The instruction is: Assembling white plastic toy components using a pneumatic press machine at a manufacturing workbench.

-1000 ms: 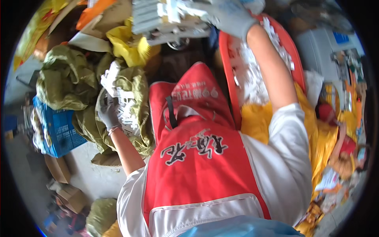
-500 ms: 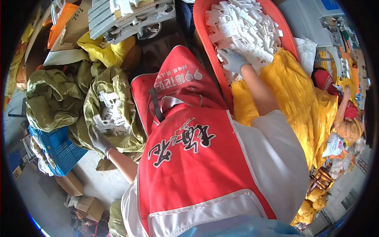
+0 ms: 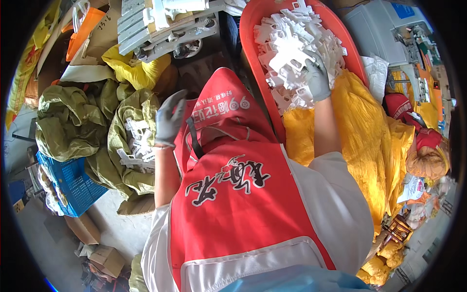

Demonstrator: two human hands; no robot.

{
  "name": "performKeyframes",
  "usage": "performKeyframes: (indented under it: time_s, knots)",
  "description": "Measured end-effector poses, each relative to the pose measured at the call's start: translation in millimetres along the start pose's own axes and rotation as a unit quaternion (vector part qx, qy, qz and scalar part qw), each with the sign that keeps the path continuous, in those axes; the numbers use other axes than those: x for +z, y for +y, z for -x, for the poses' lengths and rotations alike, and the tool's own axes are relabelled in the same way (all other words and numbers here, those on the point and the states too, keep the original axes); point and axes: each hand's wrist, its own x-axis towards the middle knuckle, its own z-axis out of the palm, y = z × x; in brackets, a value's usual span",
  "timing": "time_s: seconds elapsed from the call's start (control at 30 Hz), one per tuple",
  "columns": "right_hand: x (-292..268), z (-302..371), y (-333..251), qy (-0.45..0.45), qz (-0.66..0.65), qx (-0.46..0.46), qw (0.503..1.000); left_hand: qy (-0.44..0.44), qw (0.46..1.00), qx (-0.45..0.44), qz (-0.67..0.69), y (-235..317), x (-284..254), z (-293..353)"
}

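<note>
Moved since the earlier frame: the left hand (image 3: 169,119) has risen from the olive sack (image 3: 138,102) to beside the red apron (image 3: 228,194); the right hand (image 3: 317,80) has shifted from near the red tub's (image 3: 252,46) left wall across the heap.
Blue crate (image 3: 78,187): at left, below a crumpled olive bag (image 3: 63,126).
Olive sack: open, with white pistol-shaped pieces (image 3: 138,141) inside (a smaller visible lot than the tub's).
Left hand: grey-gloved, empty, thumb and fingers apart, just right of the olive sack.
Red tub: long, rounded, heaped with similar white pieces.
Right hand: gloved, fingers at one bright white piece (image 3: 287,54) above the heap; whether clamped on it, cannot tell.
Yellow sack (image 3: 360,141): draped over the tub's near end.
</note>
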Motion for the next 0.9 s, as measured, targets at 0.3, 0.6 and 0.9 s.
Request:
performKeyframes:
  time_s: [0.3,0.6,0.9]
  knots:
    - [74,13,-2,-0.347,0.045,0.085,0.933,-0.205,0.842,-0.069,0.494,50,58,-30]
    - [160,74,-11,-0.128,0.425,-0.244,0.862,0.008,0.81,-0.195,0.553,37,56,-16]
    - [151,79,7,-0.159,0.337,-0.245,0.895,-0.087,0.885,-0.043,0.456,77,33,-21]
